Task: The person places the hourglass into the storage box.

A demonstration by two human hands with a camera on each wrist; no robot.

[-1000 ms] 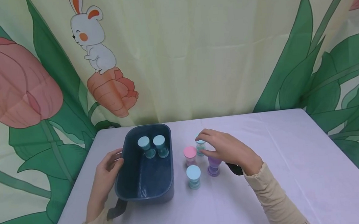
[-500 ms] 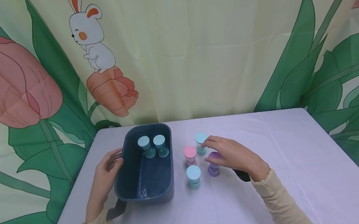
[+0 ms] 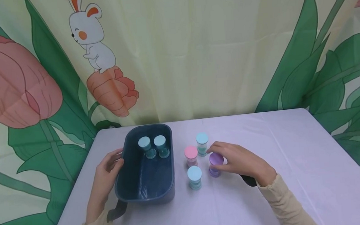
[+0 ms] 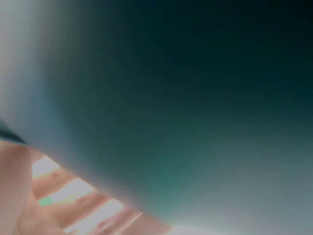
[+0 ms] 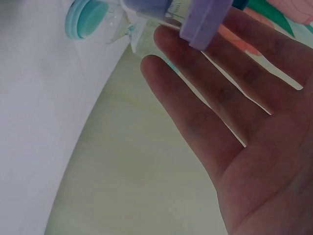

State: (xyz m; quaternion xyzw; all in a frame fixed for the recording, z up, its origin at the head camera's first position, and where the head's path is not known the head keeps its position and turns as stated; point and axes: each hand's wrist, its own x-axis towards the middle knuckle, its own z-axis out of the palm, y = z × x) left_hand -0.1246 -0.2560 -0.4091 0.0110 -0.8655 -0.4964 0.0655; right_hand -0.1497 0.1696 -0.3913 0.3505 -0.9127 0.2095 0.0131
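Observation:
A purple sand timer (image 3: 216, 158) stands upright on the table, my right hand (image 3: 240, 158) at its cap, thumb in front and fingers behind. In the right wrist view the fingers (image 5: 195, 117) are fairly straight beside the purple cap (image 5: 205, 22); whether they press on it I cannot tell. My left hand (image 3: 108, 172) rests against the left outer wall of a dark blue bin (image 3: 147, 182), fingers extended along it. Inside the bin lean two blue-capped sand timers (image 3: 144, 142). The left wrist view is mostly filled by the blurred bin wall (image 4: 195, 122).
Left of the purple timer stand a pink sand timer (image 3: 191, 152) and a light blue one (image 3: 194, 174). Another blue-capped timer (image 3: 201, 138) is just behind my right fingers. The white-covered table (image 3: 291, 144) ends at a printed curtain (image 3: 195, 57).
My right hand has drawn back from the rear blue timer, toward the front and right, to the purple timer. The left hand and the bin have not moved.

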